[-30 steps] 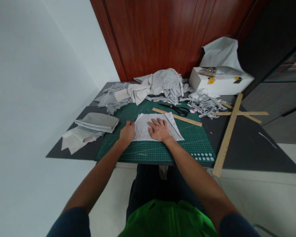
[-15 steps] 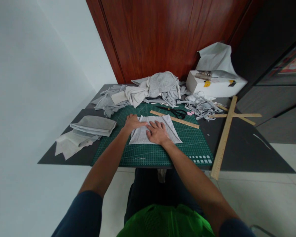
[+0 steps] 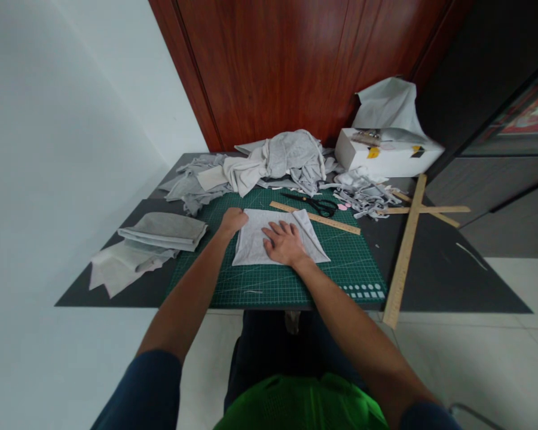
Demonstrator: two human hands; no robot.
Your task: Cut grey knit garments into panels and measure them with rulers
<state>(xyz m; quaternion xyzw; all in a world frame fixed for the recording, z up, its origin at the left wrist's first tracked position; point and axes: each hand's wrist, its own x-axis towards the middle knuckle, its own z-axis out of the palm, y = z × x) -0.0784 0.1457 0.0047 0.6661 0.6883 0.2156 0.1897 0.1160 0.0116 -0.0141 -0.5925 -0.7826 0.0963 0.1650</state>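
Note:
A light grey piece of fabric [image 3: 253,245] lies spread on the green cutting mat [image 3: 233,286], with a fold running down its right side. My right hand [image 3: 284,241] presses flat on its middle, fingers spread. At the cloth's upper left corner my left hand [image 3: 234,220] is closed, its fingers wrapped on the fabric edge. Just beyond the cloth lie a wooden ruler [image 3: 343,225] and black scissors [image 3: 321,206], the scissors' handles close to the ruler.
Folded grey cloth [image 3: 164,230] rests on the left of the dark table [image 3: 457,280]. Rumpled fabric [image 3: 291,156] and thin scraps [image 3: 363,194] line the back, beside a white box [image 3: 385,156]. Crossed wooden rulers [image 3: 406,263] lie right, one overhanging the front edge.
My left hand has moved left from the cloth's top to its upper left corner and closed there. The left side of the cloth looks flatter. My right hand stays in place.

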